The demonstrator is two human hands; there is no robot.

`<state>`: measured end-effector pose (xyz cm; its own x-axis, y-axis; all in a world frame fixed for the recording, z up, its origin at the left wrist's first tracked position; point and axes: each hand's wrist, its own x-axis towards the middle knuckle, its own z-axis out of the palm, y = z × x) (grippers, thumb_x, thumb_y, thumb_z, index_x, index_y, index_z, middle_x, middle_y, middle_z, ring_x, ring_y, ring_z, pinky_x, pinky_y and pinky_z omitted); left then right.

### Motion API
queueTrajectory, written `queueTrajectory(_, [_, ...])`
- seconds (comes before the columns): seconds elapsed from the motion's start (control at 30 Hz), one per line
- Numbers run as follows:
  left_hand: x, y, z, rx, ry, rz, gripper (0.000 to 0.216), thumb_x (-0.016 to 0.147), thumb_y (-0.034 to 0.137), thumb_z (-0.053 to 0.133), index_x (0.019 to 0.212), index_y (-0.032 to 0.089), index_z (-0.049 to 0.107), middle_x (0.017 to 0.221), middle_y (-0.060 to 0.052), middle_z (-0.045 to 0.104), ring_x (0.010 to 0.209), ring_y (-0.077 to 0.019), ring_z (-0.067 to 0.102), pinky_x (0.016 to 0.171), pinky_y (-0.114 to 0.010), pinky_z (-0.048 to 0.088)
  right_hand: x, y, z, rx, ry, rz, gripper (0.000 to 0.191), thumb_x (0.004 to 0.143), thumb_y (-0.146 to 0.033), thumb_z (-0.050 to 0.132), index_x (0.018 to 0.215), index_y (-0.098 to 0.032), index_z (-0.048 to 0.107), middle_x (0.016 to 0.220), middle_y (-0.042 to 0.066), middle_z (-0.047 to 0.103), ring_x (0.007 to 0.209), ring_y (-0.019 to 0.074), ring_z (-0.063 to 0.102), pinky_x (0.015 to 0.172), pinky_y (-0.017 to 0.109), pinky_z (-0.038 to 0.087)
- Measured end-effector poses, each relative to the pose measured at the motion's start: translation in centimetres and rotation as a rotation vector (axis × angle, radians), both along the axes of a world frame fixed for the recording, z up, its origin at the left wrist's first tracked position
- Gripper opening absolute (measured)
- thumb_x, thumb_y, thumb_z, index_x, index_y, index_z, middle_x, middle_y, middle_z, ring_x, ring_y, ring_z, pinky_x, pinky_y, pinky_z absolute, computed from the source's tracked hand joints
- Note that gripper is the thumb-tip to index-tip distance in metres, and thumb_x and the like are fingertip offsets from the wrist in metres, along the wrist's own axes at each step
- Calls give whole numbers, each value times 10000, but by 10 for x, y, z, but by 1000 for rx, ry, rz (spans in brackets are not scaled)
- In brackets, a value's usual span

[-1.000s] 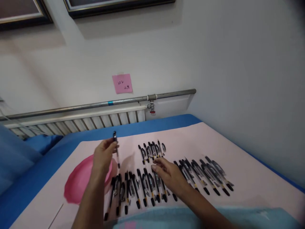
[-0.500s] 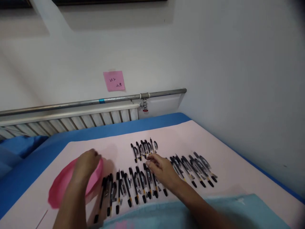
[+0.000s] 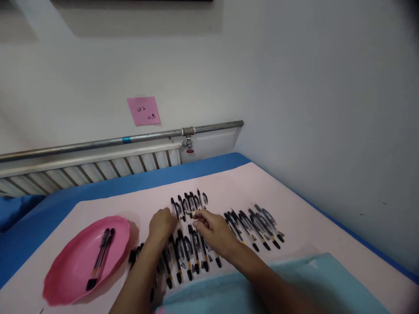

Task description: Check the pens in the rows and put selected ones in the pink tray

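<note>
Many black pens lie on a pale pink sheet: a short back row [image 3: 190,203], a front row [image 3: 188,255] and a group on the right [image 3: 255,222]. My left hand [image 3: 162,226] hovers over the left end of the rows. Its fingers are curled, and their tips sit by the back row's leftmost pen. My right hand [image 3: 211,231] is just beside it, thumb and fingers pinched together at the gap between the rows. What either hand holds is hidden. A pink plate [image 3: 62,285] at the left holds two pens [image 3: 100,257].
The pink sheet [image 3: 310,235] lies on a blue cover [image 3: 98,192]. A light blue cloth [image 3: 294,288] is nearest me. A white wall runs close on the right. Behind are a radiator [image 3: 81,170], a metal pipe [image 3: 131,139] and a pink note [image 3: 144,110].
My left hand held a pen up, lowered it over the pink plate, then moved right to the pen rows. Two pens now show in the plate. My right hand stayed by the rows.
</note>
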<state>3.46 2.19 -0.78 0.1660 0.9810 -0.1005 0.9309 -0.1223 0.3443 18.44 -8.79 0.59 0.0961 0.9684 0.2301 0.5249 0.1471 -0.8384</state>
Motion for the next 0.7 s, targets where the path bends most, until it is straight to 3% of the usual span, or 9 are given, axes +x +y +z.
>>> queueTrajectory(0.17, [-11,4,8,-37,50,54,218,681,254,493,729,86,623,811,-251,641,806,-349,606,638,-371,392,-1,0,-1,-1,-10,5,151,812,-271,479,865,-188,594,715,3,615,668,130,558,621,231,386])
queueTrajectory(0.27, [-12,-1,18,1,-18,17,251,722,286,451,757,93,609,792,-211,644,790,-312,602,630,-350,389,-1,2,0,-26,58,-8,152,804,-280,489,835,-185,602,761,19,622,692,134,560,627,236,398])
queueTrajectory(0.43, [14,-34,32,2,-256,-252,149,726,287,464,730,184,571,715,-14,630,675,-143,565,593,-226,374,3,8,3,-184,463,-69,231,792,-342,488,932,-175,566,711,7,586,505,92,497,429,196,340])
queueTrajectory(0.57, [28,-50,32,-21,-498,-517,131,719,288,491,708,173,551,640,9,570,593,-125,503,546,-229,349,10,12,2,-157,665,-144,207,779,-371,485,773,-169,530,587,-26,521,413,71,421,360,181,276])
queueTrajectory(0.63, [24,-43,28,-42,-490,-478,191,733,351,504,771,174,565,691,1,590,637,-134,523,569,-231,366,13,12,3,-121,649,-192,208,778,-363,486,706,-170,510,534,-36,493,403,69,407,369,182,287])
queueTrajectory(0.7, [16,-30,20,-41,-355,-336,203,738,368,510,783,177,564,735,-13,617,683,-144,550,594,-232,378,14,11,5,-87,616,-212,218,781,-363,483,676,-173,500,504,-39,475,412,72,416,383,183,295])
